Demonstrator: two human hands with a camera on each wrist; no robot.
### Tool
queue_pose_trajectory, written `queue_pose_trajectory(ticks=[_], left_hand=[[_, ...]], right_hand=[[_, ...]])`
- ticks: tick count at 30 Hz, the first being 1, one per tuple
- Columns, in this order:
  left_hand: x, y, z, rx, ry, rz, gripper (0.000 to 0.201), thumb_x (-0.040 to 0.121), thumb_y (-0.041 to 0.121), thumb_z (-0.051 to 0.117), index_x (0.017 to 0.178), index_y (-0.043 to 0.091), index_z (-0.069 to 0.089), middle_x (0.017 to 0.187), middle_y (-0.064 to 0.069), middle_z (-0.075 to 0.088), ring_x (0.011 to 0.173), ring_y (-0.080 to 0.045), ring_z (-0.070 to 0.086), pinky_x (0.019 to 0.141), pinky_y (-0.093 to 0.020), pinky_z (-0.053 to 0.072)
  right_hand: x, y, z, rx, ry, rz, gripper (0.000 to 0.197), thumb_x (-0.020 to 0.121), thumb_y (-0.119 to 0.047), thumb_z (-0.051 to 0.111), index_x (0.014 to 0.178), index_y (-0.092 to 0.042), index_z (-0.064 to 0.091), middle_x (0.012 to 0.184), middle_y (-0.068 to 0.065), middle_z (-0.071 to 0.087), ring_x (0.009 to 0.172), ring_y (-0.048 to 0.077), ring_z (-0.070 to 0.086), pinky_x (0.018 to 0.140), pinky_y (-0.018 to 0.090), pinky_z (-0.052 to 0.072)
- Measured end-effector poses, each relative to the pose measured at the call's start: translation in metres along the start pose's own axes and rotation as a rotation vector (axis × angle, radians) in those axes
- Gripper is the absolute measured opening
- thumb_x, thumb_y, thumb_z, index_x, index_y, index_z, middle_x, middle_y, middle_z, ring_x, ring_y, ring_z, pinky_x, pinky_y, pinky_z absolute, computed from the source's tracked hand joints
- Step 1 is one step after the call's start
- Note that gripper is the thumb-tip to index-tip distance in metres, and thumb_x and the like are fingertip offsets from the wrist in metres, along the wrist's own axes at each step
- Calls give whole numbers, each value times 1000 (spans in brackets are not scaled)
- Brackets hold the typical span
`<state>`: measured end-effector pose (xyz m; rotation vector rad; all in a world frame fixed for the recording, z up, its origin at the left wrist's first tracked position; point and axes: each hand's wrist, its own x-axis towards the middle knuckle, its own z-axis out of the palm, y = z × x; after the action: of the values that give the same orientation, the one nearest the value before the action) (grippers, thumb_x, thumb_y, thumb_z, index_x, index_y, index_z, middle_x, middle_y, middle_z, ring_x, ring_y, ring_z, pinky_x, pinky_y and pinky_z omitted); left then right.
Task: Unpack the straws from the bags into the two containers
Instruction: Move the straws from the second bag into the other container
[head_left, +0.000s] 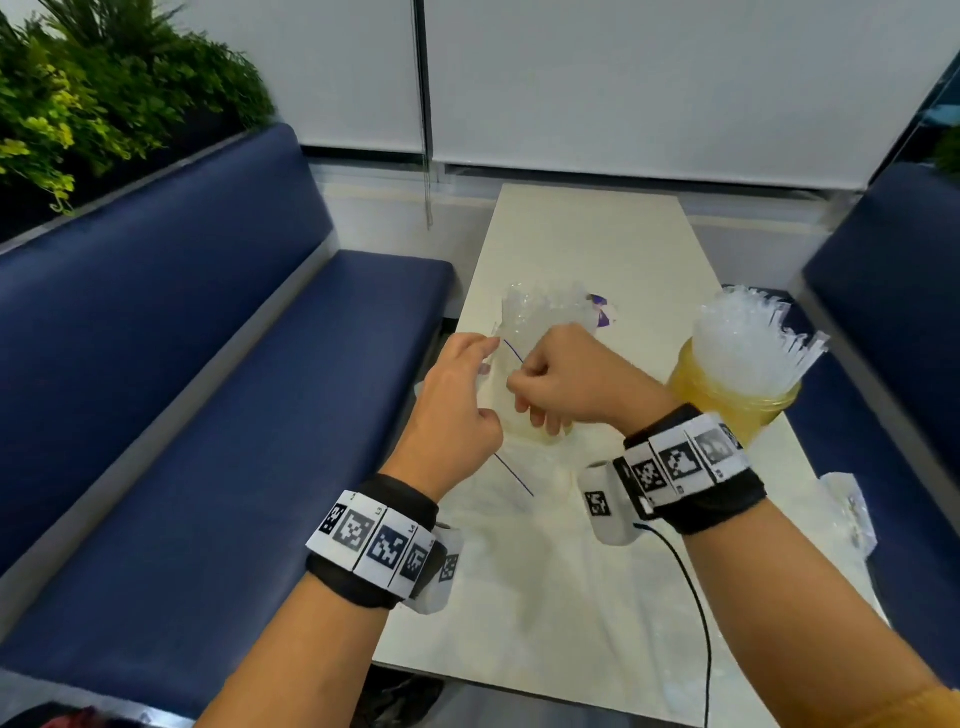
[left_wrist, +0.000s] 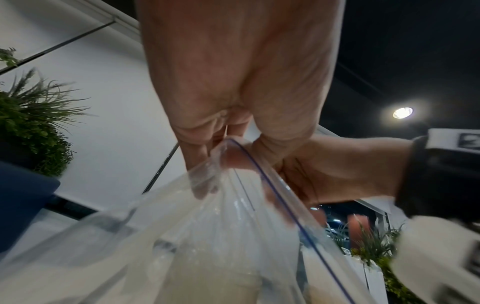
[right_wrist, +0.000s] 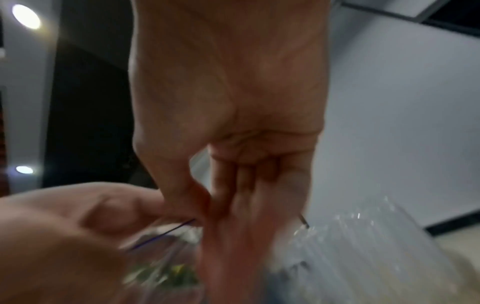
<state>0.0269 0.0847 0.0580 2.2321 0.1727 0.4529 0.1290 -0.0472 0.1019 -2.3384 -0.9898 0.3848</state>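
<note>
Clear bag (head_left: 524, 332) of straws (head_left: 545, 306): rim pinched by left hand (head_left: 457, 395) and right hand (head_left: 566, 379), over near jar (head_left: 540, 428); jar (head_left: 727, 395) right of hands already full; this bag likely unemptied.

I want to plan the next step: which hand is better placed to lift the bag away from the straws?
Left, probably. The left hand already pinches the bag at its blue-lined mouth.
</note>
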Motion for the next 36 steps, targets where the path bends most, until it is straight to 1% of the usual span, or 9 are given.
queue_pose_trajectory(ticks=[4,7,11,17,24,27,30,34,36], left_hand=[[-3,4,4,-24,-18,5,76,76,-19,57,146,10,49,142,7,44,124,-13,54,95,-18,50],[-7,2,8,-55,-22,19,78,74,-24,51,145,10,49,141,7,44,129,-17,52,104,-30,52],[-13,0,12,-68,-15,11,77,76,-23,53,144,12,51,141,8,44,125,-15,54,101,-26,53],[-19,-3,14,-102,0,-8,75,78,-23,52,143,16,52,131,18,42,116,-5,54,89,-5,45],[-23,-5,13,-89,-14,-2,72,81,-19,54,143,16,52,131,18,42,114,-4,54,87,-3,45],[-25,-5,11,30,-27,66,71,80,-2,66,145,20,48,137,15,43,116,0,51,87,-2,42],[-26,-6,13,149,-69,104,84,74,22,82,148,22,41,145,12,40,126,-3,45,101,-14,38],[-27,-4,19,164,-79,73,102,62,48,93,146,28,39,143,16,38,125,-1,41,105,-19,35],[-26,-3,23,157,-22,89,90,62,50,91,137,32,46,133,19,43,118,-2,45,100,-20,35]], right_hand=[[-4,13,52,-389,-160,1,38,94,-39,55,117,-12,66,106,11,69,96,28,63,77,33,47],[-7,23,80,-632,-229,114,56,93,-61,51,124,-14,57,108,9,63,94,29,59,71,33,41],[-9,33,101,-689,-158,98,44,103,-44,39,134,-13,49,117,13,56,104,34,60,75,36,41],[-15,39,116,-635,-58,116,35,106,-27,34,137,-16,42,110,14,62,95,34,64,66,33,39],[-19,37,104,-581,-29,108,31,105,-29,37,129,-16,52,97,13,67,89,34,65,61,32,39],[-15,30,82,-638,-62,75,32,105,-34,38,126,-20,58,109,9,65,97,30,63,64,32,40],[-18,12,50,-704,-101,21,30,102,-27,50,131,-23,58,126,1,59,111,28,59,70,33,42],[-34,-22,5,-442,30,72,30,102,-35,48,116,-18,68,109,7,68,96,26,63,79,34,51],[-40,-36,-9,-365,32,74,34,101,-40,48,115,-18,71,100,7,70,89,24,64,80,35,53]])
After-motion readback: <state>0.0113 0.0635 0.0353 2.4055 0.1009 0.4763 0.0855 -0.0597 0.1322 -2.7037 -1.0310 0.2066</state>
